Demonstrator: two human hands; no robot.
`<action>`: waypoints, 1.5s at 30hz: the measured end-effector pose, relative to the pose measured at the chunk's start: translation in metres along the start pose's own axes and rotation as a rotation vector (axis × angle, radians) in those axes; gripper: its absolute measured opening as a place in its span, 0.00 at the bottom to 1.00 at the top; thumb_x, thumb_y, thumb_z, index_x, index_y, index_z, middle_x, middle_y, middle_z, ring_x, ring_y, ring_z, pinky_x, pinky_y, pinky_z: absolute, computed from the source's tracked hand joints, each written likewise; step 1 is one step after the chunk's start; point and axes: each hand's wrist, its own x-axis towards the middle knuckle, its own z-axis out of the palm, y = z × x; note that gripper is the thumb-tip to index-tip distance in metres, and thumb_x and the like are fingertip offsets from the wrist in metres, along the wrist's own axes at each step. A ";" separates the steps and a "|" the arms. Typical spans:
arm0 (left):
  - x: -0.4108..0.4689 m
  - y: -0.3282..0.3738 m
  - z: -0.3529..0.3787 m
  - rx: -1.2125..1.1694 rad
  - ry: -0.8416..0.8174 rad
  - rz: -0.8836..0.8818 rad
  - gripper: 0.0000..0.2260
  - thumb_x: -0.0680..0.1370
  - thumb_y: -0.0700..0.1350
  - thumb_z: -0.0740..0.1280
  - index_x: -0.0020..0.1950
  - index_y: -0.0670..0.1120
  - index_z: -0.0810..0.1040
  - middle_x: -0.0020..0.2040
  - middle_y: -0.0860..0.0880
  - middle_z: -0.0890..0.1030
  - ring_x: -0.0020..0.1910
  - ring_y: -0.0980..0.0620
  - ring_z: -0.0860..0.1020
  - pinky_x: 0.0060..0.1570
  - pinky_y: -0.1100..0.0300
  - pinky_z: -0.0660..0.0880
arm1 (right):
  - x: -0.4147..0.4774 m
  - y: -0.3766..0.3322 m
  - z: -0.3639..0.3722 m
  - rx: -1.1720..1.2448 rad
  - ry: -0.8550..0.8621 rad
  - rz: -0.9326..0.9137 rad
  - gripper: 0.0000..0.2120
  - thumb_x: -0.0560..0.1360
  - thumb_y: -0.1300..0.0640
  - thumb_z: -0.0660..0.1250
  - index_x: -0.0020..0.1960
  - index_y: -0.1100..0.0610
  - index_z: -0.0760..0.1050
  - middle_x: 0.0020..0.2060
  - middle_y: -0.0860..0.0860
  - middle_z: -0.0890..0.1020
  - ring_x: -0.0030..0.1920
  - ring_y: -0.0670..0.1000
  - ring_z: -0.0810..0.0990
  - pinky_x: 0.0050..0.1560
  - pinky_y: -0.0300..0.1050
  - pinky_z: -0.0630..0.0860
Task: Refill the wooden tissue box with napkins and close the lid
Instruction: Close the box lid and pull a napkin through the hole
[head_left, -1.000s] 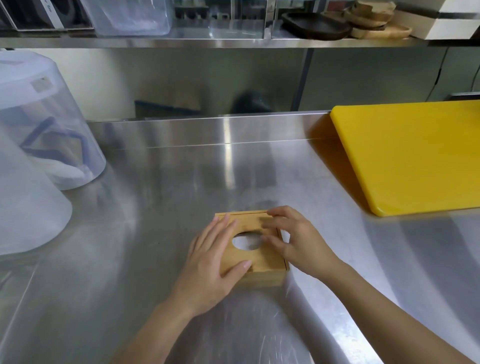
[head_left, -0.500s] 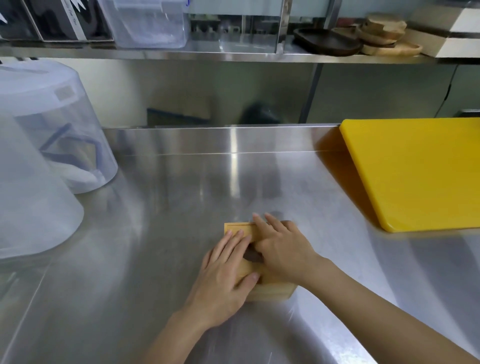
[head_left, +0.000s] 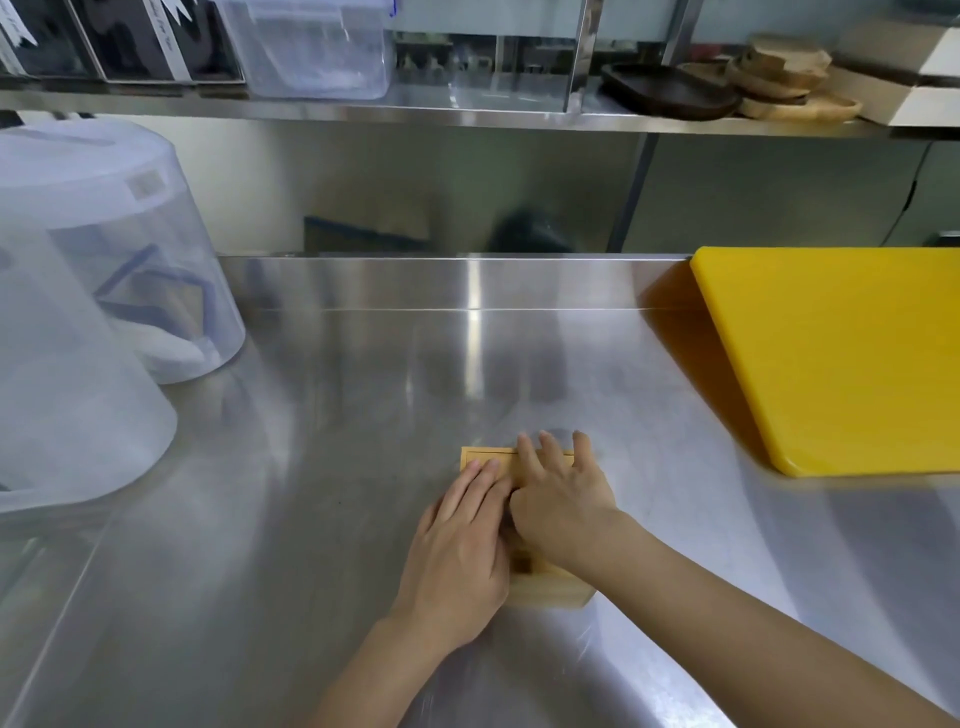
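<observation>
The wooden tissue box (head_left: 540, 590) sits on the steel bench (head_left: 322, 467) toward its near edge, lid down. The left hand (head_left: 460, 551) and right hand (head_left: 561, 506) lie flat on the lid, side by side and touching, fingers extended (gripping nothing). A yellow cutting board (head_left: 841, 353) occupies the far right corner.

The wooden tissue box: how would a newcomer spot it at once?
Start at the stainless steel counter, left of the big yellow cutting board. Near its front edge sits the small square light-wood tissue box, the only wooden item there, under both flat hands, left and right.
</observation>
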 end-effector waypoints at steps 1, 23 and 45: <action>0.000 0.000 0.000 0.001 -0.005 0.001 0.25 0.75 0.46 0.44 0.72 0.47 0.60 0.75 0.54 0.60 0.72 0.60 0.45 0.67 0.66 0.48 | 0.000 -0.001 0.000 -0.013 -0.006 0.000 0.21 0.81 0.51 0.51 0.72 0.55 0.60 0.76 0.62 0.45 0.75 0.63 0.44 0.70 0.69 0.43; 0.000 -0.002 0.004 0.027 -0.031 -0.009 0.24 0.76 0.46 0.46 0.73 0.50 0.57 0.76 0.57 0.56 0.73 0.64 0.45 0.67 0.63 0.57 | 0.004 0.027 0.017 0.326 0.393 -0.194 0.16 0.76 0.48 0.61 0.42 0.58 0.81 0.63 0.51 0.71 0.65 0.56 0.64 0.63 0.54 0.59; -0.001 -0.001 0.005 0.025 -0.061 -0.002 0.23 0.77 0.45 0.48 0.73 0.49 0.58 0.76 0.55 0.57 0.74 0.61 0.46 0.68 0.59 0.59 | 0.005 0.020 0.022 0.281 0.411 -0.130 0.11 0.75 0.53 0.63 0.42 0.56 0.82 0.66 0.48 0.70 0.72 0.57 0.58 0.69 0.65 0.48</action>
